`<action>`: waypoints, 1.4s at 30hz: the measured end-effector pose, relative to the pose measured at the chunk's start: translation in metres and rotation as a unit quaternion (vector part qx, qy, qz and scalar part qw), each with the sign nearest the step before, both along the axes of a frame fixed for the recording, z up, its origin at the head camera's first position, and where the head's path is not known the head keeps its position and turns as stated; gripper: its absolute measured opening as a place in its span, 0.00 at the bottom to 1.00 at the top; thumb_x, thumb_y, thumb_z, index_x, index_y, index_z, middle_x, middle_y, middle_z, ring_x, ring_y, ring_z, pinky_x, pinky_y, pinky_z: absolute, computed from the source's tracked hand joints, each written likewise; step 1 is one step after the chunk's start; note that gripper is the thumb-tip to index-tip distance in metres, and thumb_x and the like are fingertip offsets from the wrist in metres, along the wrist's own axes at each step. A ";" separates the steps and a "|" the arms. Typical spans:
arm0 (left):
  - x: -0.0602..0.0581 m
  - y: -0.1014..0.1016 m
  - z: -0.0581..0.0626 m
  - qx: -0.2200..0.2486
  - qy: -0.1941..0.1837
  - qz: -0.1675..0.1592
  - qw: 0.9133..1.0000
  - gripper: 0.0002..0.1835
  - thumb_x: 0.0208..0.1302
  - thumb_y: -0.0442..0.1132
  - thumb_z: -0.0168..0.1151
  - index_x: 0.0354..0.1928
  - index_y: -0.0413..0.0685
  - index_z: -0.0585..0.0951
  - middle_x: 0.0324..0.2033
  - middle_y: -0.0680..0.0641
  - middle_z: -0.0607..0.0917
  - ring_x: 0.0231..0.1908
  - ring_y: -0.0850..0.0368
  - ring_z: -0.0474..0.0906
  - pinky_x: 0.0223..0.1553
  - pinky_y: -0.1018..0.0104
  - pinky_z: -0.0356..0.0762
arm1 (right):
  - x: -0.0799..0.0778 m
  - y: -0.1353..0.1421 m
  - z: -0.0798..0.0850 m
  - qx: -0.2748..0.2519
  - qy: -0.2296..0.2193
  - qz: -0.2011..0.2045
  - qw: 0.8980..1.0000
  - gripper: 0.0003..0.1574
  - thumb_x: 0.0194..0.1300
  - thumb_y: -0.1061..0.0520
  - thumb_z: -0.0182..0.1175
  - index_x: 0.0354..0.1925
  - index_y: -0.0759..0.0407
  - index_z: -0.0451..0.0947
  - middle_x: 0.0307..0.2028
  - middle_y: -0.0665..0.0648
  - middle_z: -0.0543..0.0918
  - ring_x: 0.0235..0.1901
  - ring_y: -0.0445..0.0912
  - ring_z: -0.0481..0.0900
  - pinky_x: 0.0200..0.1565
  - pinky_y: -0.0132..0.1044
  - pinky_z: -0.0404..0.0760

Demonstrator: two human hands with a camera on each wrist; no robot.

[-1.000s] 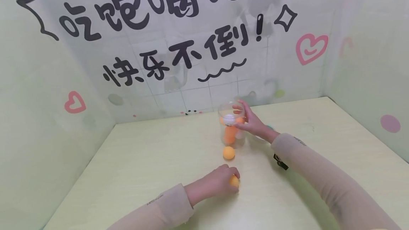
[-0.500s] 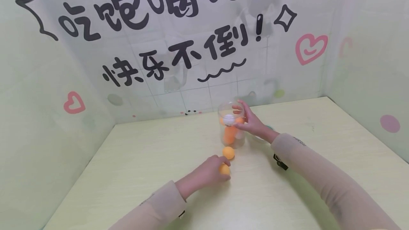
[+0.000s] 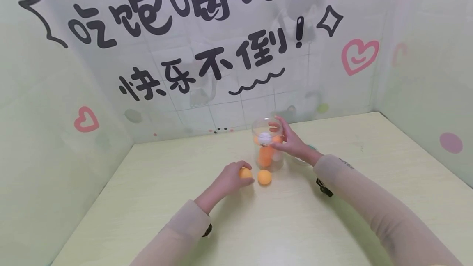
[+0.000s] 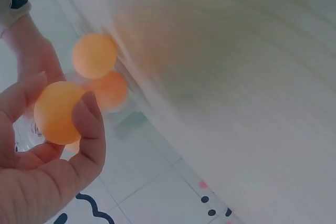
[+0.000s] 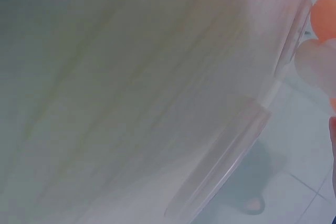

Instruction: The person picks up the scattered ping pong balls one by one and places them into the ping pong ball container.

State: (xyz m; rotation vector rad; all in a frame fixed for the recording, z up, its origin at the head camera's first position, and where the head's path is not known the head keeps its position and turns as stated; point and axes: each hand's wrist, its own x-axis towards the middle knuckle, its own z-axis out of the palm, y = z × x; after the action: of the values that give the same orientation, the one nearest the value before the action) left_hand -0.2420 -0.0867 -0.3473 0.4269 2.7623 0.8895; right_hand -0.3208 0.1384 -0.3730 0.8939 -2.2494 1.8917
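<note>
Between thumb and fingers my left hand (image 3: 230, 180) pinches an orange ping-pong ball (image 3: 245, 173), just above the table. The left wrist view shows this ball (image 4: 59, 113) close up. Beside it, a second orange ping-pong ball (image 3: 264, 177) rests on the table in front of a clear plastic jar (image 3: 258, 157). The jar stands upright without a lid and holds several orange and white balls, one white ball (image 3: 264, 138) near the top. My right hand (image 3: 292, 139) grips the jar's right side near the rim. Only a fingertip (image 5: 333, 140) shows in the right wrist view.
A clear round lid (image 3: 301, 160) lies on the table right of the jar, partly hidden by the right wrist; the right wrist view shows the lid (image 5: 220, 161) flat. The pale wooden table (image 3: 166, 184) meets printed wall sheets at the back and sides.
My left hand has carried the pinched ball away from me and to the left, past the ball on the table. My right hand and the jar have stayed in place.
</note>
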 end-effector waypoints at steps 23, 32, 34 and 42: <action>-0.037 -0.002 0.027 0.193 0.018 0.106 0.975 0.22 0.62 0.40 0.57 0.57 0.44 0.70 0.48 0.40 0.77 0.39 0.50 0.76 0.33 0.66 0.78 | 0.000 0.000 0.000 -0.003 0.004 -0.003 1.000 0.49 0.57 0.70 0.56 0.68 0.63 0.39 0.65 0.69 0.56 0.63 0.63 0.57 0.60 0.57 0.59; -0.049 0.007 0.047 0.204 0.034 0.132 0.969 0.20 0.66 0.42 0.45 0.58 0.45 0.70 0.47 0.41 0.78 0.41 0.45 0.77 0.30 0.70 0.74 | 0.001 0.000 0.000 -0.006 0.003 -0.004 1.000 0.49 0.56 0.71 0.55 0.67 0.64 0.39 0.64 0.73 0.55 0.63 0.64 0.57 0.59 0.57 0.60; -0.052 0.009 0.051 0.195 0.058 0.125 0.971 0.21 0.65 0.41 0.45 0.58 0.44 0.70 0.45 0.40 0.78 0.39 0.45 0.78 0.29 0.70 0.73 | 0.002 -0.001 0.000 -0.006 0.003 -0.004 1.000 0.49 0.56 0.71 0.55 0.67 0.64 0.39 0.64 0.73 0.55 0.63 0.64 0.57 0.59 0.57 0.60; -0.061 0.015 0.065 0.168 0.101 0.110 0.974 0.25 0.64 0.43 0.51 0.61 0.43 0.68 0.51 0.38 0.75 0.45 0.48 0.73 0.44 0.59 0.74 | 0.002 0.000 0.000 -0.001 0.006 -0.004 1.000 0.49 0.57 0.70 0.56 0.68 0.64 0.39 0.65 0.71 0.56 0.63 0.64 0.57 0.60 0.58 0.59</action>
State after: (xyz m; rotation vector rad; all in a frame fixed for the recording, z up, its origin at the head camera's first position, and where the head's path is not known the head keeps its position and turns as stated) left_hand -0.3026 -0.0719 -0.2826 0.2800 2.8839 1.4561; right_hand -0.3193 0.1381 -0.3729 0.8912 -2.2402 1.8811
